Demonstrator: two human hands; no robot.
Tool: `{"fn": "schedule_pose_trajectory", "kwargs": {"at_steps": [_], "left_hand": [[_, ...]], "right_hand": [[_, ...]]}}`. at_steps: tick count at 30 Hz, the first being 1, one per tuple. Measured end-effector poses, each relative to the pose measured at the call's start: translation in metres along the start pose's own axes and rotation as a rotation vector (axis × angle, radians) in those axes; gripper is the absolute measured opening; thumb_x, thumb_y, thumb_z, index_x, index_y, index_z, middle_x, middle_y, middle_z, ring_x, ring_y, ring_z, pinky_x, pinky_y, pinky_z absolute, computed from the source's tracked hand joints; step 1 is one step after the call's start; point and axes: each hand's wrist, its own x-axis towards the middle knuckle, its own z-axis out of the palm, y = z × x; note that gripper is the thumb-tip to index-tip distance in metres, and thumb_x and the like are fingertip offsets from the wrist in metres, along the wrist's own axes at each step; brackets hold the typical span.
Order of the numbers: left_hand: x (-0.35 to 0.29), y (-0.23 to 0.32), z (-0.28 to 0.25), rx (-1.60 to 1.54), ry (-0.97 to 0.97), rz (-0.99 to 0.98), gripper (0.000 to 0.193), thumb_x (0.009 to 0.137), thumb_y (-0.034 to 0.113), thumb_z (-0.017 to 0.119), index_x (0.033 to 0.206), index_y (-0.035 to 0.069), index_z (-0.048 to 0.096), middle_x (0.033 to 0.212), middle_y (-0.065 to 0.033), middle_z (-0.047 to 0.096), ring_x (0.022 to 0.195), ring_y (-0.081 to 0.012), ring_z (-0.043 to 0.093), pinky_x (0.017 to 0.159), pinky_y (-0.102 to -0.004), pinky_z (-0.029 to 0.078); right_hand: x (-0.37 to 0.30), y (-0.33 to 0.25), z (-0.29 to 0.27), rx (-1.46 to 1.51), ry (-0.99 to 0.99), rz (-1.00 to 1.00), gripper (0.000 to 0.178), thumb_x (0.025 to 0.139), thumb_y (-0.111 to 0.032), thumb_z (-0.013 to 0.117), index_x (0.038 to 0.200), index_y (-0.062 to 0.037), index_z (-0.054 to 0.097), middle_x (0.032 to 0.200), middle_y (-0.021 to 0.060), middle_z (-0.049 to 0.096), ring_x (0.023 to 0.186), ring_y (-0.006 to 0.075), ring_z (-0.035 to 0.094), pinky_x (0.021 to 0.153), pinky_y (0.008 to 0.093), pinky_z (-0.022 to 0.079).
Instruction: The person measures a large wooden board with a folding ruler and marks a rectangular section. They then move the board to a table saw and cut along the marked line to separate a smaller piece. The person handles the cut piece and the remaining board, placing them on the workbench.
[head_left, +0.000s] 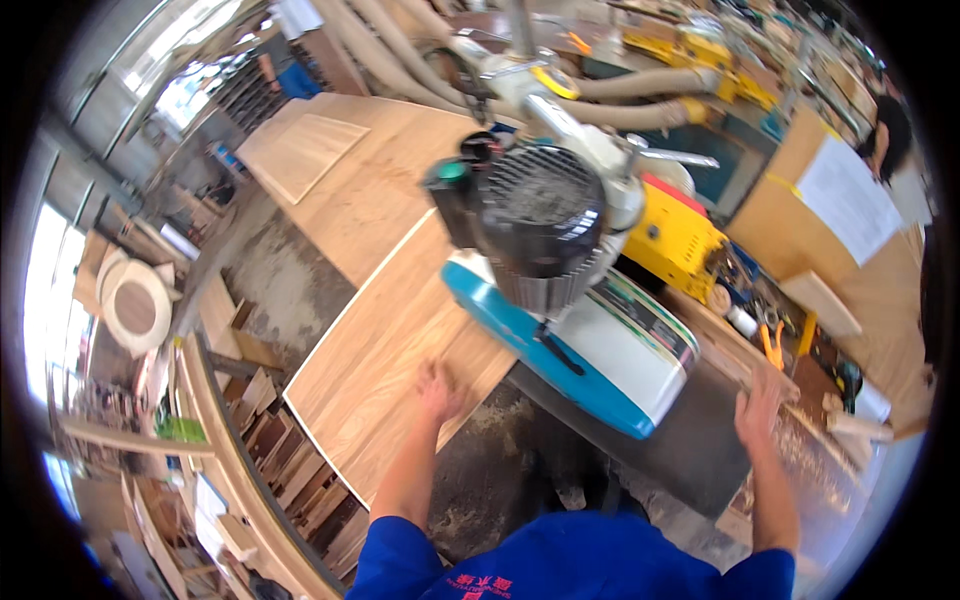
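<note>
My left hand (438, 390) lies on a pale wooden panel (365, 370), near the edge closest to me; motion blurs its fingers, but they look flat. The panel runs in under a power feeder, which has a blue and white housing (560, 365) and a black motor (545, 215) on top. On the right, my right hand (760, 405) rests at the end of a wooden fence (735, 345), thumb apart from the fingers. It seems to hold nothing, though its fingertips are partly blurred. A dark metal machine table (690, 435) lies between my hands.
Beyond the panel stretches a large wooden board (350, 190). A yellow machine part (675, 235) stands behind the feeder. Orange-handled pliers (772, 345) and other tools lie right of the fence, near wood shavings (815, 460). Wood offcuts (300, 475) fill a rack at left. Another person (885, 135) stands far right.
</note>
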Motion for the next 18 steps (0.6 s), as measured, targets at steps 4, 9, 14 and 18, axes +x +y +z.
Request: {"fn": "schedule_pose_trajectory", "kwargs": {"at_steps": [4,9,14,18], "left_hand": [[-0.066,-0.132,-0.030,0.059,0.205,-0.540,0.092,0.095,0.055,0.059,0.162,0.004,0.022,0.169,-0.0276,0.011,0.158,-0.0420,0.002,0.123,-0.0644,0.013],[-0.145,-0.219,-0.067,-0.133,0.389,-1.144,0.109,0.085,0.063,0.070,0.158,-0.005,0.025,0.162,-0.0285,0.029,0.150,-0.0427,0.030,0.119,-0.0568,0.029],[-0.173,-0.355,-0.013,-0.678,0.521,-1.005,0.097,0.086,0.055,0.074,0.147,-0.013,0.039,0.148,-0.0324,0.048,0.135,-0.0418,0.051,0.111,-0.0466,0.042],[-0.141,-0.367,0.000,-0.824,0.547,-0.770,0.078,0.092,0.052,0.068,0.133,-0.013,0.056,0.121,-0.0281,0.065,0.106,-0.0372,0.066,0.082,-0.0498,0.052]], "right_hand": [[-0.088,-0.070,0.017,0.254,-0.053,-0.065,0.060,0.088,-0.015,0.066,0.143,0.0027,0.048,0.154,0.0286,0.037,0.143,0.0461,0.035,0.119,0.0548,0.029],[-0.189,-0.108,0.056,0.429,-0.173,0.010,0.050,0.082,-0.014,0.070,0.128,0.0035,0.059,0.141,0.0291,0.050,0.132,0.0460,0.045,0.113,0.0539,0.036],[-0.226,-0.129,0.064,0.495,-0.520,-0.006,0.037,0.081,-0.020,0.073,0.111,0.0001,0.070,0.123,0.0249,0.065,0.124,0.0426,0.055,0.109,0.0491,0.042],[-0.242,-0.128,0.068,0.432,-0.594,0.087,0.032,0.082,-0.028,0.071,0.103,-0.0039,0.074,0.113,0.0193,0.072,0.115,0.0381,0.063,0.103,0.0453,0.048]]}}
